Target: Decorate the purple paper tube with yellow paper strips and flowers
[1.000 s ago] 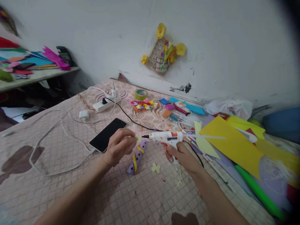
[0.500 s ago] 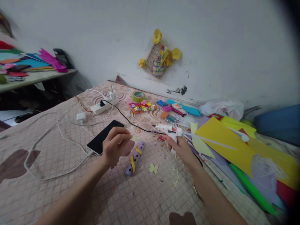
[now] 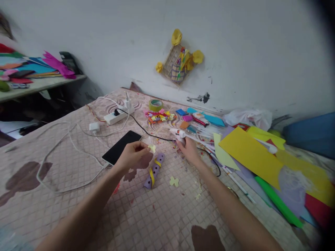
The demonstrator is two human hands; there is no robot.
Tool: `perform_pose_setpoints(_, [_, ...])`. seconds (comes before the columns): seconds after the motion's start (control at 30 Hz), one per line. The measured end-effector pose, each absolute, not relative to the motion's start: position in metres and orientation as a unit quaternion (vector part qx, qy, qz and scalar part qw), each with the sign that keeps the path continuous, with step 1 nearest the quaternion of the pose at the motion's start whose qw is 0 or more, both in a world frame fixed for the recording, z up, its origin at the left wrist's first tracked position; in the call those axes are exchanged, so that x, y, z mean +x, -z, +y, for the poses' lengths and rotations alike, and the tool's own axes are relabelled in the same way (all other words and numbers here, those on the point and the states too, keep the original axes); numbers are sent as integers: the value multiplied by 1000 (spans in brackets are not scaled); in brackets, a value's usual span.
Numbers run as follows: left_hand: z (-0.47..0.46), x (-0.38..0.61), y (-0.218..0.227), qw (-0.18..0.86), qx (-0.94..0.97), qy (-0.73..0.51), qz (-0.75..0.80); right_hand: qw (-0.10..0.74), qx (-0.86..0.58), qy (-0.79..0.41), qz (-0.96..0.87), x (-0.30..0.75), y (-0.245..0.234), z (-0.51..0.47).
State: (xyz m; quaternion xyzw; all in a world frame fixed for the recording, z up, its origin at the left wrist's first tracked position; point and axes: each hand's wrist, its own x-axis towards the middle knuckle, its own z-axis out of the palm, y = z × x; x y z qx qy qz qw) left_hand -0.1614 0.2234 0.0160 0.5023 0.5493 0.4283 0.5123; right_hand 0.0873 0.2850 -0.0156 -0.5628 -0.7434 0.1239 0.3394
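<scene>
My left hand [image 3: 133, 153] pinches a small pale yellow paper cutout [image 3: 151, 148] between thumb and fingertips, above the table. My right hand [image 3: 188, 150] is closed round the handle of a white hot glue gun [image 3: 178, 132], whose nozzle points left. Between and in front of my hands lies a purple foam roll [image 3: 154, 172] with dark dots and a yellow strip wound round it. To its right rests a pale yellow butterfly cutout [image 3: 174, 181]. A black phone [image 3: 121, 147] on a charging cable lies beyond my left hand.
A white power strip [image 3: 119, 115] and looping cables occupy the left side. Behind my hands are a roll of green tape [image 3: 156, 105] and a pile of coloured cutouts [image 3: 159, 116]. Coloured sheets [image 3: 251, 157] are heaped at right. A basket craft [image 3: 178, 71] hangs on the wall.
My right hand has moved the glue gun left and farther from me. My left hand has shifted slightly right with the cutout, which now shows more clearly. The view has shifted a little.
</scene>
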Motion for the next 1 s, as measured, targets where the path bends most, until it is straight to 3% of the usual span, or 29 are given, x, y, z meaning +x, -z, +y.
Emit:
perform_pose_setpoints(0.23, [219,-159,-15,643,510,-294,490,356,-540,-102,-756,99,20,276])
perform_pose_setpoints(1.0, [223,-160,-8,590,593,-218,503,377,-532,-135,-746,105,11,239])
